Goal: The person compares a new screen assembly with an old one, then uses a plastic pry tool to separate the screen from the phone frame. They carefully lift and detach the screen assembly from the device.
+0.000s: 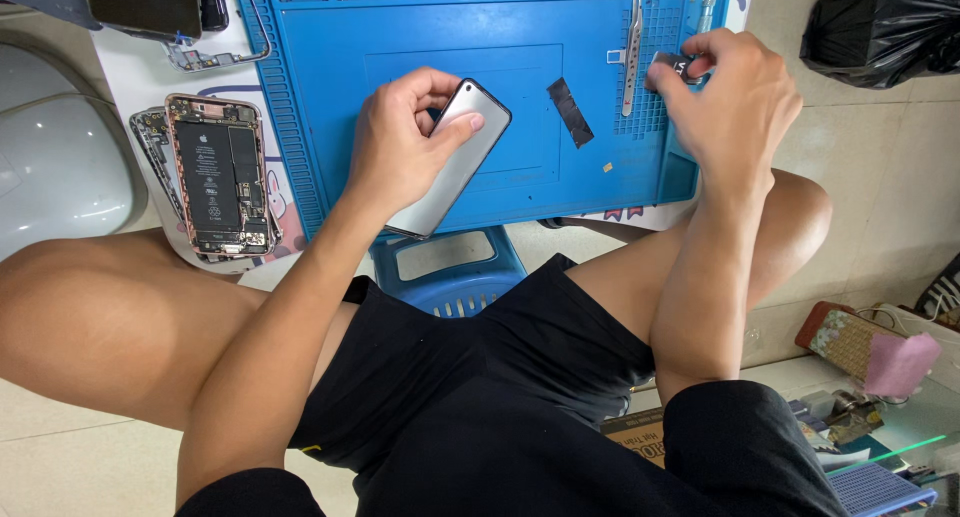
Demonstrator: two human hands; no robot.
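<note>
Blue silicone repair mat [330, 37] as landmark, lying on low white table. Left hand [405, 142] over mat's centre-left, closed round a silver-backed smartphone [455, 157], thumb across phone's back, fingers curled behind upper edge; phone tilted, top end w/ small camera hole over mat's middle recess, bottom end hanging past mat's near edge. Right hand [730, 97] at mat's right edge, fingertips pressed together pinching a small dark part [678, 67], too small to ID. Metal tweezers [633, 47] flat on mat just beside that hand, tips pointing toward near edge, resting along the gridded section. Black tape strip [570, 110] on mat between phone and tweezers, lying diagonal, touching neither. Tiny yellowish bit [607, 166] on mat near its right near corner. Opened smartphone [215, 175] off mat's left side, internals up: battery, boards visible, rose-gold frame; stacked on another phone frame [147, 147], edge just poking out farther left. Dark-screen handset [145, 2] beyond mat's far-left corner, w/ a bent metal piece [215, 57] beside it. Blue plastic stool [450, 272] under mat's near edge, between bare knees. Black bag [885, 27] on floor well right of mat. Pink sponge-like pad [900, 362] and patterned case [840, 337] on floor far right, near side of mat.
</note>
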